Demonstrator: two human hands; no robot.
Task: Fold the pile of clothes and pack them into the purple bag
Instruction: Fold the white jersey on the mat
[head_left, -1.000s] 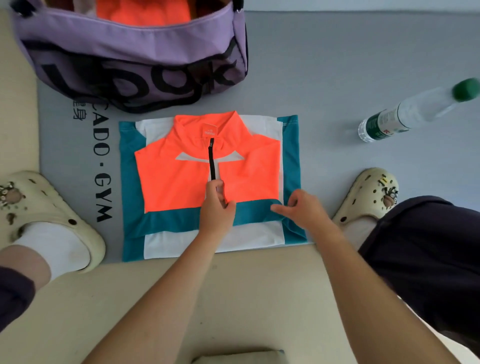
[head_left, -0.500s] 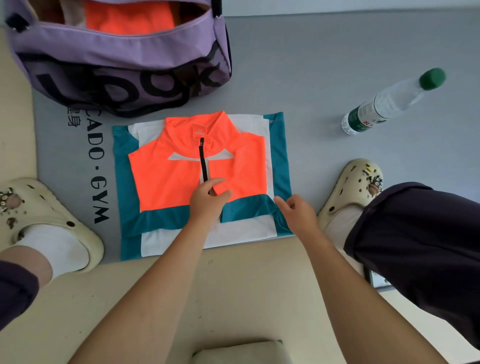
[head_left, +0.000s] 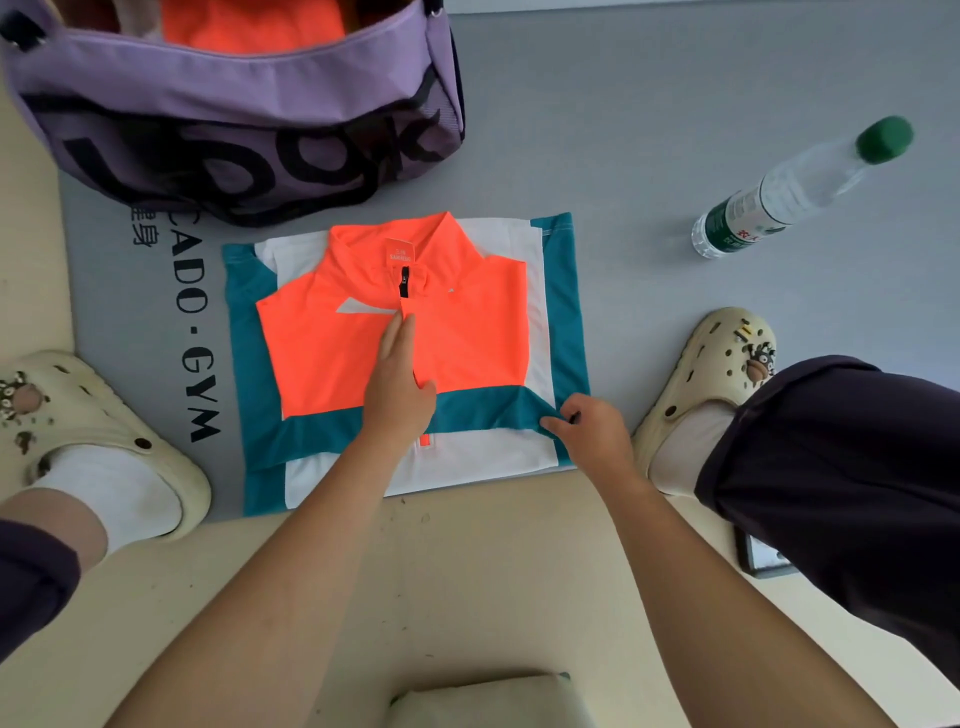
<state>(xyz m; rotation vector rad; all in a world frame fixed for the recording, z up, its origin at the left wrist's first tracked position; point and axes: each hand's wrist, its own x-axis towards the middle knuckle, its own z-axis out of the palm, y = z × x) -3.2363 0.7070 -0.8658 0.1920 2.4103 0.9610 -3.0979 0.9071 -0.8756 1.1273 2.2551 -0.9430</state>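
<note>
1. While the orange zip-neck top (head_left: 332, 353) lies folded flat on the grey gym mat (head_left: 649, 156), collar toward the bag, the left hand (head_left: 397, 384) rests on its middle with fingers straight and together along the zip line. Judged purpose: to pin the stack so it does not slide.
2. Beneath the orange top sits a teal-and-white garment (head_left: 561, 322), also folded, its edges showing on all four sides. The two are stacked, apparently so they can be handled as one bundle.
3. The right hand (head_left: 592, 431) is curled at the near right corner of the stack, thumb and fingertips pinching the teal band. Judged purpose: to square that corner or get a hold beneath it for lifting; which one cannot be told.
4. The purple bag (head_left: 249, 104) stands open just beyond the stack, almost touching its far edge. An orange garment (head_left: 249, 26) already lies inside, so packing appears partly done. Its mouth faces up and close by, which keeps the transfer short.
5. A plastic water bottle (head_left: 789, 192) with a green cap lies well apart on the right of the mat.
6. Cream clogs (head_left: 711, 374) flank the stack on both sides; the person appears to be crouching over the work.
7. Risk noted: lifting by one corner could undo the fold.
</note>
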